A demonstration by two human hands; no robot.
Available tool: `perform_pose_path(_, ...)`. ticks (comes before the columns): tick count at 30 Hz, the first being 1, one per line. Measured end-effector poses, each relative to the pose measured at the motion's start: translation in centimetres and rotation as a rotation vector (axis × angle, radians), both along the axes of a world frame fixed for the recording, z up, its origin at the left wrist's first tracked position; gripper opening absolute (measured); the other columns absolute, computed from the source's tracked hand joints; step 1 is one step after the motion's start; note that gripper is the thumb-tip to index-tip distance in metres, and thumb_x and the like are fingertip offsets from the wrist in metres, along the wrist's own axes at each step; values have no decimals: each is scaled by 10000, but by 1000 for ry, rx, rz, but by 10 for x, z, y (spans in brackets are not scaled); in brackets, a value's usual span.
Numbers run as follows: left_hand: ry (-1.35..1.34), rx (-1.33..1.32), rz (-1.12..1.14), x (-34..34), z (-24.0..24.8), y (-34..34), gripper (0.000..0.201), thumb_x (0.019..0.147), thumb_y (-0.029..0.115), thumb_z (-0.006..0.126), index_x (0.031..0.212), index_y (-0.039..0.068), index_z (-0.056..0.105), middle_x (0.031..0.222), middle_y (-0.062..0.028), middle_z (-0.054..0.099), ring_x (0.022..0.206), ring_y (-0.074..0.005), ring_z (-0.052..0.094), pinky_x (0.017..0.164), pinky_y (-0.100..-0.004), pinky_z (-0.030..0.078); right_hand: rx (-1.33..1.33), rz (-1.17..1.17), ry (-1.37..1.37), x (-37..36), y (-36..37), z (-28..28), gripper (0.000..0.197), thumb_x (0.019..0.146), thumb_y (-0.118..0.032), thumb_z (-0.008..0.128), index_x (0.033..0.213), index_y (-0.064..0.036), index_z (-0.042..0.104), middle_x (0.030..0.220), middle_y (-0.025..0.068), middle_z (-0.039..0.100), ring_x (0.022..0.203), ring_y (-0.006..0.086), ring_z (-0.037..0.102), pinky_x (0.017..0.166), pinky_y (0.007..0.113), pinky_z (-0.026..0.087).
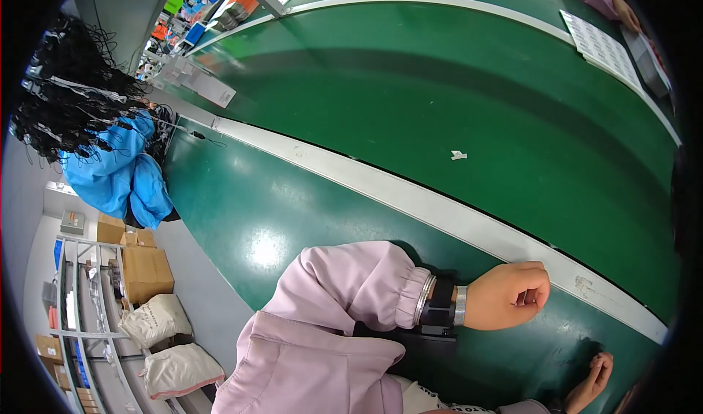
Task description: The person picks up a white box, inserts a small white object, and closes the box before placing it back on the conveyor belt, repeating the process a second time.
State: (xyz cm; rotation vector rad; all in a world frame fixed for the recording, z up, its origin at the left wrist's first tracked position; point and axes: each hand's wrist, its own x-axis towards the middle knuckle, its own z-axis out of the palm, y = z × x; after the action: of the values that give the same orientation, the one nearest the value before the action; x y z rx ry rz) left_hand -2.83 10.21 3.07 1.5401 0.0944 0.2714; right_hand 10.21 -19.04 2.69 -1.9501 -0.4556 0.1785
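Observation:
My left hand (pixel 507 295), in a pale pink sleeve with a metal bangle and a dark strap at the wrist, is loosely curled into a fist at the white rail (pixel 381 183). Nothing shows between its fingers. Lower right, my right hand (pixel 592 382) is held above the green tabletop (pixel 242 216), its fingers bent inward and partly hidden; no object shows in it. Beyond the rail runs a smooth green belt (pixel 351 99), and a small white scrap (pixel 459 154) lies on it.
Black looped cords (pixel 80 95) hang at the left above blue fabric (pixel 117 168). A white box (pixel 198 80) stands by the belt's left end. A gridded white sheet (pixel 600 47) lies far right near another person's hand (pixel 626 12). Shelving (pixel 88 333), cartons (pixel 146 273) and sacks (pixel 181 370) stand lower left.

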Motion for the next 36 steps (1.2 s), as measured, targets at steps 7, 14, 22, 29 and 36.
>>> perform_pose_path(7,10,-23,-10,2,0,-1,124,651,-54,497,693,50,446,721,-24,456,586,-108,487,494,-224,390,3,2,11,5,-7,-5,109,809,-60,494,875,25,512,867,115,537,756,177,507,711,284,416)
perform_pose_path(14,-9,26,-46,4,2,-4,108,681,-39,515,722,47,463,732,-26,459,604,-103,485,520,-215,399,-52,34,-16,2,-1,-2,38,804,-45,426,783,-15,437,775,36,380,706,123,359,668,207,296)
perform_pose_path(22,63,63,-108,3,-3,-1,80,756,-1,529,787,44,471,799,-15,485,676,-76,479,577,-211,404,-63,313,-165,-7,30,15,24,718,-19,519,715,-8,499,701,74,462,650,168,439,620,241,352)
perform_pose_path(29,85,-133,-139,4,-9,-2,94,769,-23,507,825,39,465,841,-22,487,730,-86,482,638,-222,428,-66,420,-296,-3,28,20,48,700,-51,559,678,-22,529,678,78,517,645,180,488,600,256,371)
perform_pose_path(36,54,-148,158,9,-7,-17,81,782,26,501,858,37,472,870,-64,518,756,-144,527,648,-259,463,224,372,-141,-1,22,11,52,712,-74,588,733,-43,551,721,59,540,644,153,514,577,256,411)
